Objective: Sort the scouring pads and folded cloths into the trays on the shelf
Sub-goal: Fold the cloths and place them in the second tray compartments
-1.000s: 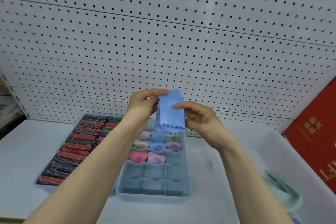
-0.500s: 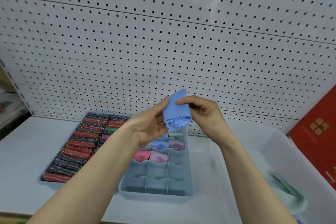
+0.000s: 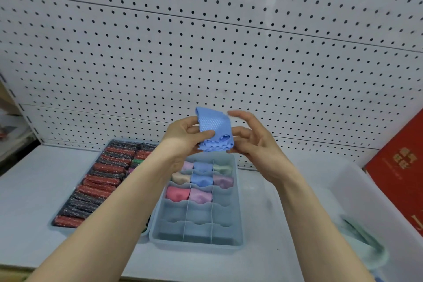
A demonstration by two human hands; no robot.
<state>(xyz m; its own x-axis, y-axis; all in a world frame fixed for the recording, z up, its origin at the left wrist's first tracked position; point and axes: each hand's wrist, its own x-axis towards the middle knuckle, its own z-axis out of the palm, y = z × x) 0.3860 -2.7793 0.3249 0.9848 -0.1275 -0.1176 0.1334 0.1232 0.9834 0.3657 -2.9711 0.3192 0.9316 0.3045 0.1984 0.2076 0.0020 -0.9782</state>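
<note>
Left hand (image 3: 183, 137): fingers curled, pinching blue cloth (image 3: 214, 131)
Right hand (image 3: 254, 142): fingers spread, fingertips touching cloth edge
Cloth axis: upright, scalloped edges pointing down, above divided tray (image 3: 238, 201)

Red box (image 3: 399, 174), right edge of view: gold printed characters in a small block near upper face, too blurred to read; part of one large gold letter at lower edge, possibly "J", cut off by frame. No other legible text, labels, brands or numbers.
</note>
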